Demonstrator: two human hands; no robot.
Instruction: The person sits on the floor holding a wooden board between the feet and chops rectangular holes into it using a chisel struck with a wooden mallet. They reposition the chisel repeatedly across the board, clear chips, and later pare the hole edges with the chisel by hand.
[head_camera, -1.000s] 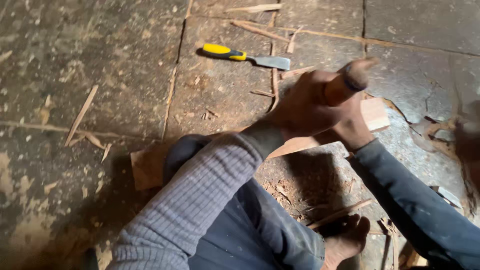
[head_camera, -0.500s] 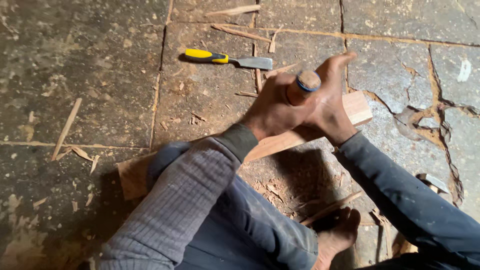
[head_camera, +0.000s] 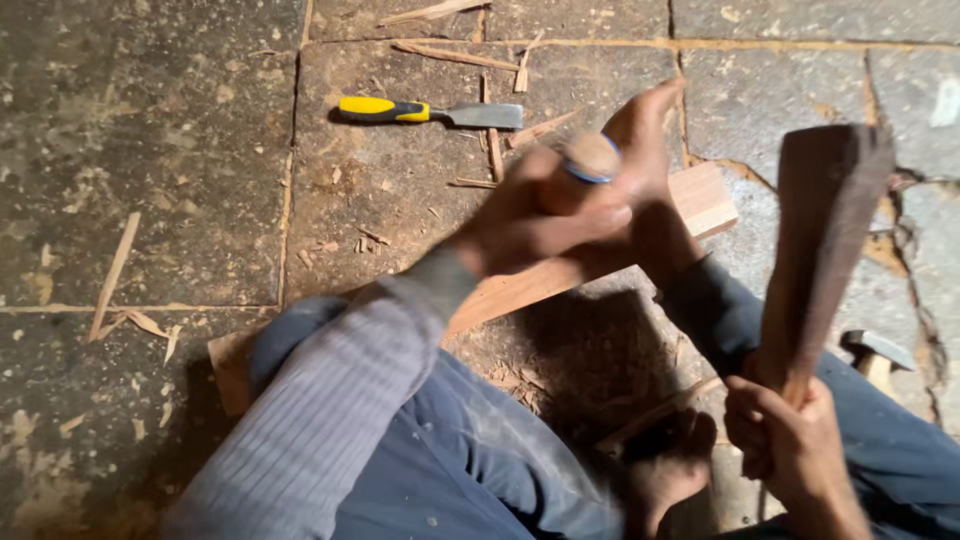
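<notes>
1. The floor (head_camera: 150, 150) is rough grey stone slabs with dusty seams, littered with pale wood splinters and shavings.
2. A long, flat plank (head_camera: 700, 200) of light reddish wood lies on the floor at a slant, from beneath the person's knee up to a squared end near the middle right. Much of it is hidden by the arm and leg.
3. The left hand (head_camera: 550, 215) is wrapped around the rounded wooden handle of a chisel (head_camera: 590, 160), which has a blue band near the top. Its fingers (head_camera: 600, 215) are curled tight around the handle, right over the plank. The blade is hidden, and the hand is blurred.
4. The right hand (head_camera: 790, 440) grips the narrow end of a dark wooden mallet (head_camera: 820, 230), a flat, paddle-shaped club that widens towards the top. The fingers are closed firmly around its handle, and the club is raised upright to the right of the chisel, apart from it.
5. A 2nd chisel (head_camera: 430, 112), with a yellow and black handle and a flat grey steel blade, lies on the floor beyond the plank, untouched.
6. A hammer head (head_camera: 875, 350) shows on the floor at the right, just beside the mallet hand.
7. A bare foot (head_camera: 665, 470) rests on the floor below the plank.
</notes>
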